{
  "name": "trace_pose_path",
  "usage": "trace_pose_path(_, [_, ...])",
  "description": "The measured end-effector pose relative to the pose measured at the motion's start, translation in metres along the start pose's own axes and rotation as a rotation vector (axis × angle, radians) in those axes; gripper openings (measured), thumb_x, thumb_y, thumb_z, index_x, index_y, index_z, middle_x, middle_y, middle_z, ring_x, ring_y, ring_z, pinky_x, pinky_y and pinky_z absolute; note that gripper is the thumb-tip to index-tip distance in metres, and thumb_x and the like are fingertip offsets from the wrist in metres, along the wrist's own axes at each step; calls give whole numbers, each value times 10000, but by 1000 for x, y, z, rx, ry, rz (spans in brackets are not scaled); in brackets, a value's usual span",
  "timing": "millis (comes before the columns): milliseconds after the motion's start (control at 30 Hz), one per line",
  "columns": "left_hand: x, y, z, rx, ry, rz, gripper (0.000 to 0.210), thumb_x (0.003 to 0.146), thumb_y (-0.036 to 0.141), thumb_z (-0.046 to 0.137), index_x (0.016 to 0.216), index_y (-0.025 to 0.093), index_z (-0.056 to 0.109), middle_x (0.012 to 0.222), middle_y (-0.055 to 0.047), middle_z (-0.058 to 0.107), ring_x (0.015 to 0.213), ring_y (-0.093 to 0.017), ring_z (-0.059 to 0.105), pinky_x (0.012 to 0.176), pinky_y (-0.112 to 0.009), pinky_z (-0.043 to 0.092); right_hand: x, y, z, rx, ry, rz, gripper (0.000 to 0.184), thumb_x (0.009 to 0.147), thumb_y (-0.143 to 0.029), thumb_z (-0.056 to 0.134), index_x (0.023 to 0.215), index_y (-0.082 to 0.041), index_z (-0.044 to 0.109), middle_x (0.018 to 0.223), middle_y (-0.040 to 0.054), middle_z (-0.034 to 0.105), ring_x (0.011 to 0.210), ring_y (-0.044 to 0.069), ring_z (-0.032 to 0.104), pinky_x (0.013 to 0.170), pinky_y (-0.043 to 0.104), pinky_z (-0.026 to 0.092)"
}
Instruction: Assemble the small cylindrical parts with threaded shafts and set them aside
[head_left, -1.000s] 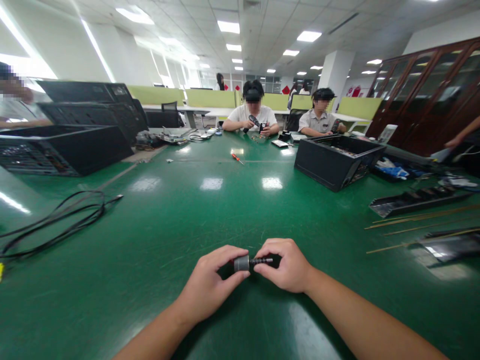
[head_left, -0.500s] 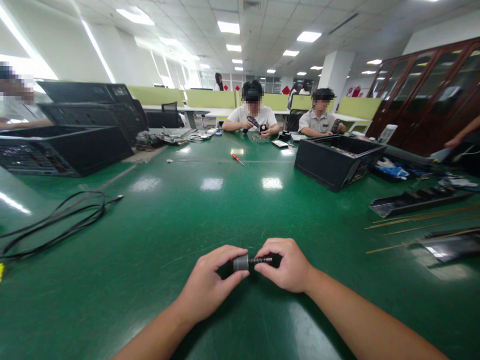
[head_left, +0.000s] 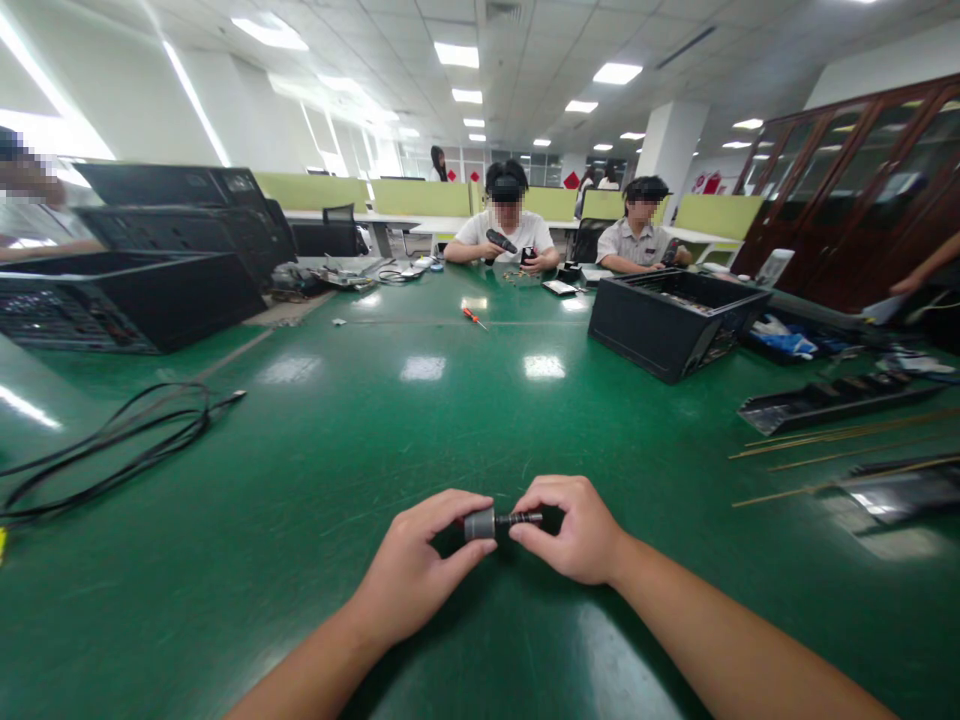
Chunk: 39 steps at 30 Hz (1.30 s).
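My left hand [head_left: 420, 563] is closed around a small grey cylindrical motor [head_left: 479, 525], thumb below and fingers above. From the motor's right end a thin dark shaft [head_left: 517, 519] with a spiral, worm-like thread sticks out sideways. My right hand [head_left: 579, 538] pinches near this shaft between thumb and fingertips, and its tip shows inside the curl of the fingers. Both hands are low over the green table [head_left: 360, 430], close together. The motor's left end is hidden in my left palm.
A black cable [head_left: 180, 430] lies coiled at left. Black computer cases stand at far left [head_left: 127, 300] and right [head_left: 667, 325]. An orange screwdriver [head_left: 471, 316] lies mid-table. Thin brass-coloured rods [head_left: 817, 437] and metal parts lie at right. Two people sit opposite, one holding a power drill [head_left: 501, 240].
The motor and its shaft have shifted very slightly left with my left hand. My right hand stays nearly still. The person opposite has tilted the drill a little.
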<state>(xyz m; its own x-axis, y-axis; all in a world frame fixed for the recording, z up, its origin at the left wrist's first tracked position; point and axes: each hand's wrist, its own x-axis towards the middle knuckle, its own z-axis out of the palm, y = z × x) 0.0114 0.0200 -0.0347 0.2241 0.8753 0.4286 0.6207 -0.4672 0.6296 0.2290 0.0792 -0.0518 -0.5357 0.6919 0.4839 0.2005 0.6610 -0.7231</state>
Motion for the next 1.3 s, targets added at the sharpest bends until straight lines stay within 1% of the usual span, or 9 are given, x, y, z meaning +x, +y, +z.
trace_pose_path(200, [0,-1,0,13,8,-12,248,827,285,716,1070,237,703,994,-42,741,909,-186,693,844,-298,554,1,-2,-1,-8,-2,2,38,780,-208,725,805,-183,711,733,29,693,661,161,644,654,267,476])
trace_pose_path(533, [-2,-2,-1,2,-2,-17,270,822,256,731,1088,265,689,1010,-5,735,927,-159,685,855,-265,532,1,0,-1,-6,7,-2,35,780,-210,722,794,-184,706,730,29,693,660,161,641,654,269,474])
trace_pose_path(1033, [-1,-2,-2,14,7,-34,263,821,262,731,1081,263,697,1014,-9,737,929,-168,687,860,-276,534,1,0,-3,-19,15,-2,29,791,-209,713,796,-182,704,729,27,691,660,158,644,653,268,480])
trace_pose_path(1300, [0,-4,-2,17,15,-35,265,828,288,724,1090,256,699,1028,-23,738,937,-178,690,868,-294,544,1,3,-3,-13,14,23,99,835,-257,675,777,-181,701,696,24,673,646,155,624,635,263,455])
